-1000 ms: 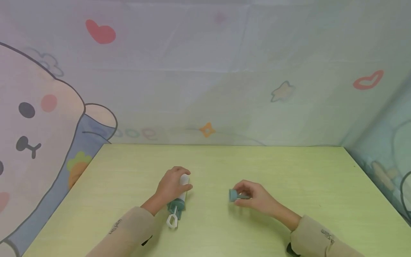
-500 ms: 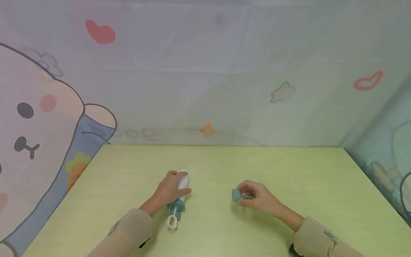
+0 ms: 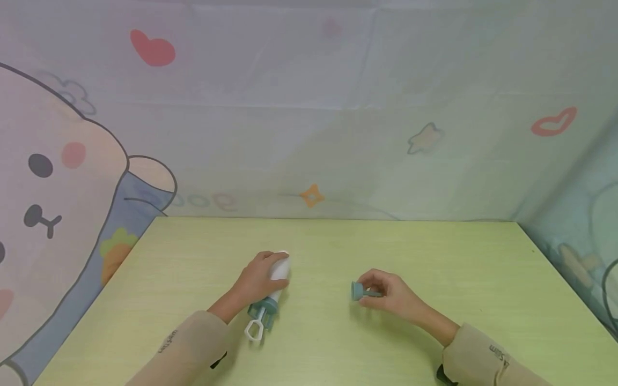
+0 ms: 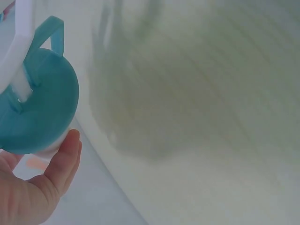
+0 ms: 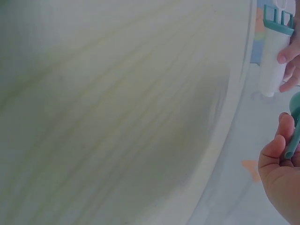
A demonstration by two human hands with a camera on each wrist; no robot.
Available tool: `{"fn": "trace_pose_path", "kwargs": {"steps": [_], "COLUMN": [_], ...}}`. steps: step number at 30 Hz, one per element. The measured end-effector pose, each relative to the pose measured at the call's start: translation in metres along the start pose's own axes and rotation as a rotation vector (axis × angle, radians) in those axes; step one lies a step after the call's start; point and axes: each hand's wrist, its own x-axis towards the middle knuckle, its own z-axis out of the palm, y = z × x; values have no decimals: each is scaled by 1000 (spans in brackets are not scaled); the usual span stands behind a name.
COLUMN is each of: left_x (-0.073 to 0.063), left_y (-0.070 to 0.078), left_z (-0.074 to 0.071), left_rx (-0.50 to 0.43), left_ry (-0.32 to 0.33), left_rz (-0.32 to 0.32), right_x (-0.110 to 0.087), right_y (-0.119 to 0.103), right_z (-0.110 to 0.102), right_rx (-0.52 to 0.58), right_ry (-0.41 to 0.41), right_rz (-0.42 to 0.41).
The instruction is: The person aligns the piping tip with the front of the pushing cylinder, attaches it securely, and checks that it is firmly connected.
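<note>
My left hand (image 3: 253, 281) grips a white tube (image 3: 279, 271) around its side, thumb facing right. A teal round end piece (image 4: 51, 103) with teal bracket-like arms caps the tube's near end, and a white rod with a loop handle (image 3: 254, 330) comes out through it toward me. In the right wrist view the white tube (image 5: 273, 61) shows held in the left fingers. My right hand (image 3: 388, 292) pinches a small teal funnel-shaped piece (image 3: 357, 291) by its thin stem, the wide cup facing left toward the tube. The two pieces are apart.
The pale yellow-green table (image 3: 434, 252) lies under both hands. A printed cloth (image 3: 309, 107) hangs behind its far edge, with a cartoon bear at the left. A dark cable (image 3: 609, 295) hangs at the right side.
The left hand has shifted its grip, and the tube's white far end shows more and leans further right. My right hand has moved slightly right with the teal funnel-shaped piece.
</note>
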Motion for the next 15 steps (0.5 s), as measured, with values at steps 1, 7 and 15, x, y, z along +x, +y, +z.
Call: {"fn": "trace_pose_path", "kwargs": {"steps": [1,7,15], "left_x": [-1,-6,-11], "left_y": [2,15,25], "left_z": [-1,-1,3], "left_rx": [-12,-66,-96], "left_ry": [-1,-29,-144], "left_rz": [13,53,118], "right_x": [0,0,0], "right_y": [1,2,-1], "right_z": [0,-1,-2], "right_rx": [-3,-18,-19], "right_ry": [1,0,0], "right_rz": [-2,1,9]}}
